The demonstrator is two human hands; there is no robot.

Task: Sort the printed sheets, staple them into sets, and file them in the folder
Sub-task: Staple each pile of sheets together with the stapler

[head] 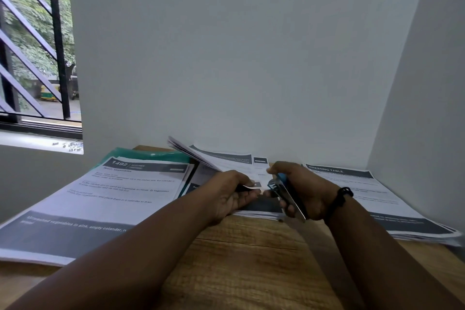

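Two hands: left hand [232, 192] pinches the near corner of a lifted set of sheets [201, 156]; right hand [305, 190] grips a blue stapler [286, 192]
Stapler axis: mouth points left-away, at that corner
Sheets: slant up, far-left
Folder: green folder [151, 155] under left stack [100, 199]
Surface: wooden table [251, 259], white walls [239, 58], window [35, 40] far left

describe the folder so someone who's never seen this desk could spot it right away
Start at the window on the left, then drop to the wooden desk. The folder lies at the desk's far left, mostly buried under the "1492 Kitchen" stack. It is the only green, translucent thing among the sheets.
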